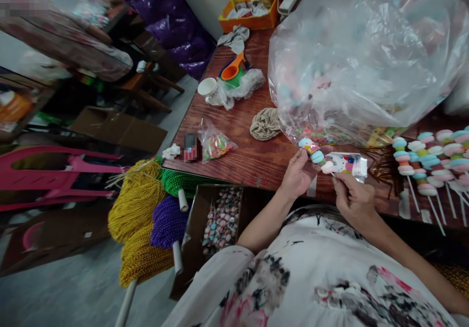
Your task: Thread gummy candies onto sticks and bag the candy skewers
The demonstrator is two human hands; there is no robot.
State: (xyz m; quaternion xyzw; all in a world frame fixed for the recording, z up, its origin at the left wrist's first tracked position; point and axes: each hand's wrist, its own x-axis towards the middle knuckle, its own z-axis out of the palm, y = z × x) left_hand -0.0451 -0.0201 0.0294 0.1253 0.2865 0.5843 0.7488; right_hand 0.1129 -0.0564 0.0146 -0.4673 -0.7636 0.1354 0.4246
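Observation:
Between my two hands, over the table's front edge, a candy skewer (318,157) of pastel pieces lies tilted, with a white piece at its upper left end. My left hand (299,173) has its fingers closed round the upper part of the skewer. Lower down, my right hand (353,197) pinches the white stick just under the pink piece. A clear printed wrapper (348,165) lies behind my right hand. More candy skewers (427,158) lie in a group at the right, their white sticks pointing toward me.
A large clear bag (359,58) of candy fills the back right of the table (242,158). Left of it are a bundled cloth (266,123), a small candy bag (216,143), a cup (207,87) and an orange basket (249,21). A carton (190,249) and cord bundles (137,209) stand below; a person (84,48) is beyond.

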